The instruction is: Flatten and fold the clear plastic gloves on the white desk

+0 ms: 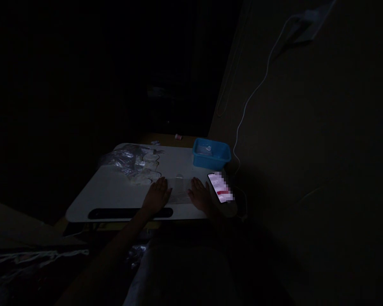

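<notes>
Between my hands, a clear plastic bag or sheet (180,192) lies flat on the white table (108,187). My left hand (157,195) rests palm down at its left edge, fingers stretched forward. On its right edge lies my right hand (199,194), also flat with the fingers extended. Just left of my left hand are several pale rounded items (150,168), too dark to name exactly. A crumpled clear plastic bag (127,159) spreads beside them.
A blue plastic basket (210,161) with a clear packet (204,149) inside stands at the back right. A lit phone (219,187) lies near the right edge. A white cable (255,91) hangs from the wall socket (311,17). A dark slot (121,213) runs along the table's front.
</notes>
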The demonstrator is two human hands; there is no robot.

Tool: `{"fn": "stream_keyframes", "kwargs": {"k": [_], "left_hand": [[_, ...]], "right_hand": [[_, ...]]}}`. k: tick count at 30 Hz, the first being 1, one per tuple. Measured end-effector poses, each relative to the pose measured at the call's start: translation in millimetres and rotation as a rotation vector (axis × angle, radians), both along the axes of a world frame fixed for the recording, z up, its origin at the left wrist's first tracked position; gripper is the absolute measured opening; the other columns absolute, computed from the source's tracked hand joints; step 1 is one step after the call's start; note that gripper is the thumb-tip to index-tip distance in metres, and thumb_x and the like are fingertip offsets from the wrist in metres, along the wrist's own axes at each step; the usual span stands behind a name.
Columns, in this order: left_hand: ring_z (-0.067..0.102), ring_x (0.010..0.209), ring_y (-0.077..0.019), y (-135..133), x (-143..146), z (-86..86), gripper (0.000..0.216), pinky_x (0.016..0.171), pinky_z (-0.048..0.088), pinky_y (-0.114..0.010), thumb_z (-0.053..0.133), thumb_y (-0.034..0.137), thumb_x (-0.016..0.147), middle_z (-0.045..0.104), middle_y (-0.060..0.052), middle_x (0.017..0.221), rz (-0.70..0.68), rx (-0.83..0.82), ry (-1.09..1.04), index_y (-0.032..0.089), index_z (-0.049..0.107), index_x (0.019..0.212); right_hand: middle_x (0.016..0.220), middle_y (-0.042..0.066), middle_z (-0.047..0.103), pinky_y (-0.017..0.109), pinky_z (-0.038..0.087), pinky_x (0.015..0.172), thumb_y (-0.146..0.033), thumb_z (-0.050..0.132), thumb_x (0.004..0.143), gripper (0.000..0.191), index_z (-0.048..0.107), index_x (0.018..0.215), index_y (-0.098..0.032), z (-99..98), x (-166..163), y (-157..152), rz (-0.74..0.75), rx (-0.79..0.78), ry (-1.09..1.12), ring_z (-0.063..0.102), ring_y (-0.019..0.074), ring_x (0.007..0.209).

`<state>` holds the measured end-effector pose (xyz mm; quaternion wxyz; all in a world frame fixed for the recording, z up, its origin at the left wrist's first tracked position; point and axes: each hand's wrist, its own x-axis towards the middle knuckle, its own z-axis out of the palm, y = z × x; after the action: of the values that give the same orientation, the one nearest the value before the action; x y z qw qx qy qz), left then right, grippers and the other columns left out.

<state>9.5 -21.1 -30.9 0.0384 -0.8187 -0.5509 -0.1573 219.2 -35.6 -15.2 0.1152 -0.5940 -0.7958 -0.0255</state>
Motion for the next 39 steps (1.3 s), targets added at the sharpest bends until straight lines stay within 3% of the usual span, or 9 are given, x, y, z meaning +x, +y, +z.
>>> {"fn": "stream_keyframes", "kwargs": {"k": [4, 7, 12, 18, 22, 26, 32, 39], "left_hand": [[0.035, 0.124, -0.0217, 4, -7, 2.7, 0.047, 0.101, 0.033, -0.038, 0.023, 0.032, 0.088, 0.044, -0.015, 0.130, 0.021, 0.042, -0.135, 0.006, 0.046, 0.120], [0.039, 0.121, -0.0233, 5, 0, 7.5, 0.043, 0.100, 0.035, -0.040, 0.029, 0.025, 0.085, 0.046, -0.015, 0.128, -0.017, 0.051, -0.108, 0.007, 0.046, 0.121], [0.038, 0.122, -0.0213, 5, 48, 4.9, 0.044, 0.101, 0.035, -0.037, 0.033, 0.011, 0.079, 0.046, -0.018, 0.128, -0.265, 0.000, -0.051, 0.003, 0.044, 0.121], [0.041, 0.120, -0.0214, 7, 85, -13.3, 0.046, 0.099, 0.037, -0.040, 0.031, 0.006, 0.076, 0.048, -0.017, 0.126, -0.215, -0.036, -0.095, 0.004, 0.045, 0.120], [0.035, 0.124, -0.0258, -1, 75, -10.1, 0.046, 0.101, 0.030, -0.043, 0.032, 0.021, 0.082, 0.041, -0.021, 0.131, -0.113, -0.003, -0.013, 0.002, 0.042, 0.123], [0.030, 0.127, -0.0275, -7, 47, -2.8, 0.052, 0.102, 0.024, -0.044, 0.027, 0.035, 0.086, 0.037, -0.020, 0.134, -0.014, -0.003, 0.071, 0.003, 0.040, 0.126], [0.027, 0.128, -0.0263, -3, 3, -3.4, 0.056, 0.101, 0.025, -0.042, 0.023, 0.039, 0.087, 0.035, -0.019, 0.135, 0.025, 0.008, 0.133, 0.004, 0.036, 0.128], [0.026, 0.128, -0.0279, -4, 3, -0.8, 0.058, 0.102, 0.023, -0.041, 0.022, 0.039, 0.087, 0.032, -0.021, 0.136, 0.042, -0.019, 0.147, 0.000, 0.036, 0.128]], "right_hand": [[0.140, 0.011, 0.029, 0.050, 0.015, 0.103, -0.039, 0.023, 0.090, 0.051, 0.032, 0.133, -0.012, -1.3, -1, 1, -0.010, 0.000, 0.003, 0.024, 0.0206, 0.129], [0.139, 0.011, 0.030, 0.050, 0.015, 0.103, -0.040, 0.022, 0.090, 0.051, 0.032, 0.133, -0.013, -1.8, -2, 1, -0.017, 0.003, -0.003, 0.024, 0.0208, 0.130], [0.139, 0.011, 0.030, 0.048, 0.016, 0.103, -0.039, 0.021, 0.090, 0.050, 0.032, 0.133, -0.014, -1.0, -2, 0, -0.012, 0.021, -0.006, 0.024, 0.0200, 0.130], [0.140, 0.011, 0.029, 0.048, 0.015, 0.103, -0.034, 0.023, 0.090, 0.048, 0.032, 0.133, -0.014, -0.9, -1, 0, -0.005, 0.016, -0.018, 0.023, 0.0196, 0.130], [0.140, 0.010, 0.029, 0.049, 0.014, 0.104, -0.037, 0.022, 0.090, 0.050, 0.031, 0.133, -0.014, -2.8, -2, 1, -0.017, 0.008, 0.009, 0.024, 0.0193, 0.130], [0.140, 0.011, 0.029, 0.049, 0.014, 0.103, -0.039, 0.021, 0.090, 0.052, 0.031, 0.133, -0.011, -3.6, -2, 0, -0.010, 0.030, 0.027, 0.023, 0.0190, 0.130], [0.140, 0.010, 0.030, 0.048, 0.014, 0.104, -0.039, 0.024, 0.090, 0.050, 0.032, 0.133, -0.014, -4.3, -2, -1, -0.006, 0.025, 0.043, 0.024, 0.0191, 0.129], [0.132, 0.007, 0.044, 0.038, 0.024, 0.102, -0.029, 0.032, 0.088, 0.040, 0.044, 0.125, -0.018, -2.7, 9, 13, -0.077, -0.009, 0.137, 0.037, 0.0159, 0.123]]}}
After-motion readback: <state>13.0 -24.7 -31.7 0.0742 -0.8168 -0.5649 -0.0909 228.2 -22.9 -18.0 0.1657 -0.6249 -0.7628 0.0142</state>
